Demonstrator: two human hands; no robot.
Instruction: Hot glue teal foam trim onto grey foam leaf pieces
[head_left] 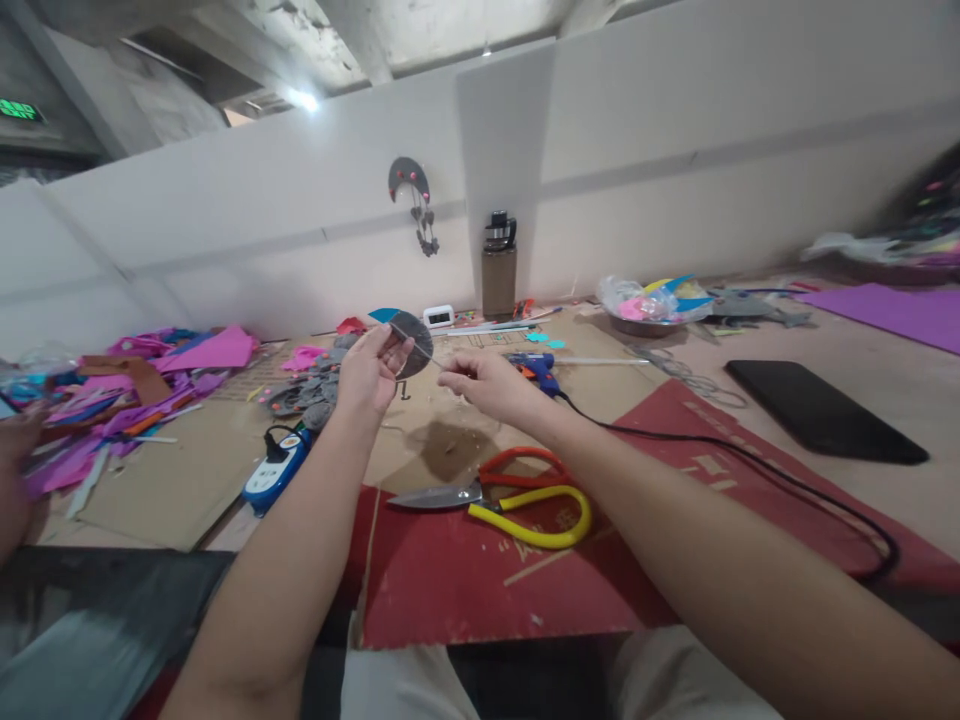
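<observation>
My left hand (373, 368) is raised above the table and closed on a grey felt disc (417, 345), held upright by its edge. A thin strand runs from the disc across to my right hand (480, 383), whose fingers are pinched together on its end; I cannot tell whether it is a wire or a thread. Below my hands, scissors (501, 497) with one red and one yellow handle lie shut on a red cardboard sheet (465, 585).
A blue glue gun (534, 368) lies behind my right hand, its black cord (750, 462) looping right. A black tablet (823, 409) lies at right. A power strip (274, 472), grey felt pieces (307, 392) and pink scraps (142, 385) lie at left. Bottle (499, 268) at the wall. Another person's hand (15, 470) shows far left.
</observation>
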